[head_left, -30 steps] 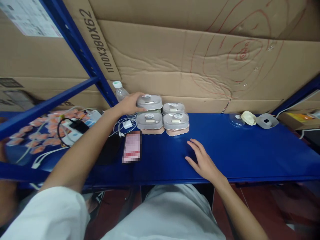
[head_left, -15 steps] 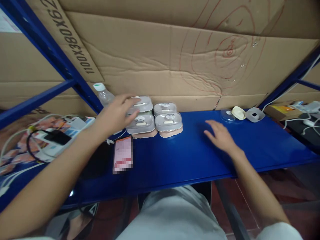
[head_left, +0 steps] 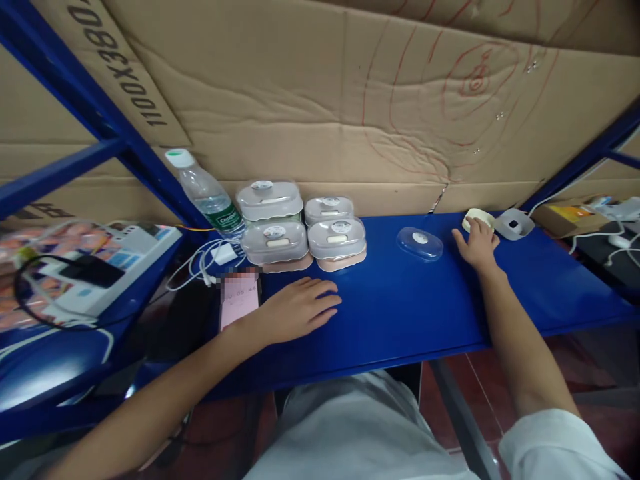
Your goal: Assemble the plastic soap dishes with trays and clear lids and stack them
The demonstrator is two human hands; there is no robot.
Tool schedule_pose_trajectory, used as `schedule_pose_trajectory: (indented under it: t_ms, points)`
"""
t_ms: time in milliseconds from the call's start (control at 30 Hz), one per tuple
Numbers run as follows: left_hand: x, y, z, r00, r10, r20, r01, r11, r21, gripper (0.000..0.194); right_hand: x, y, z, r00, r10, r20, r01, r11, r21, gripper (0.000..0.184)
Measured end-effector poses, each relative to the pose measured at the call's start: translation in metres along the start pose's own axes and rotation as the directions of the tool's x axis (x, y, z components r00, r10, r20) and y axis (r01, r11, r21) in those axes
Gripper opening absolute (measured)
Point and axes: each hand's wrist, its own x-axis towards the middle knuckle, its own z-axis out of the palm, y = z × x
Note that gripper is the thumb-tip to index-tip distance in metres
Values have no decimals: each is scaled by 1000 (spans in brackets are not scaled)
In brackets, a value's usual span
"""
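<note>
My left hand lies flat and open on the blue shelf, just right of a phone. Behind it stand several lidded grey cases on pink bases, stacked against the cardboard. My right hand reaches to the far right and its fingers curl over a cream oval part. A clear lid lies on the shelf just left of that hand. A grey oval base sits to the right of the cream part.
A water bottle stands by the blue shelf post. Chargers and white cables lie at the left, beside a power strip. Cardboard sheets close off the back. A box and cables sit far right.
My left hand left the stacked cases and came down flat on the shelf. My right hand moved right to the cream part. The clear lid now lies further left.
</note>
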Motion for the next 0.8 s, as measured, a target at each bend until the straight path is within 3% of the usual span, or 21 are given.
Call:
schedule_pose_trajectory:
  t_ms: [100,200,367,433,500,533,600,667,700,733,800]
  points:
    - [-1,-1,3,1000,-17,0,17,999,-45,26,-1,7,-1,990,119,69,-123,992,43,65]
    - [-4,-2,9,999,-38,8,39,994,-100,25,-1,0,-7,989,86,123,-102,986,134,50]
    - [-9,0,16,998,-60,11,61,987,-147,24,-3,-39,-27,993,-31,111,-21,899,437,53]
    - [-10,2,14,997,-78,-26,73,984,-161,31,-15,-59,-39,992,-71,100,6,842,540,55]
    - [-10,5,11,992,-97,-86,81,982,-170,46,-39,-81,-49,973,-129,192,-34,739,673,52]
    - [-9,6,9,990,-96,-106,76,982,-175,54,-55,-94,-53,944,-173,282,-98,668,738,49]
    - [-9,7,7,993,-61,-101,41,982,-184,70,-92,-120,-54,820,-287,495,-284,546,788,45]
    - [-10,8,8,999,-4,-48,-5,980,-198,81,-127,-147,-50,698,-373,612,-361,555,749,44]
    - [-11,8,10,1000,19,-18,-22,978,-207,81,-139,-159,-46,677,-404,615,-320,591,740,44]
    - [-11,8,12,999,35,9,-32,975,-218,78,-148,-169,-43,686,-433,585,-226,637,737,44]
    - [-13,8,17,997,47,54,-33,970,-239,65,-151,-179,-38,758,-490,431,91,733,674,42]
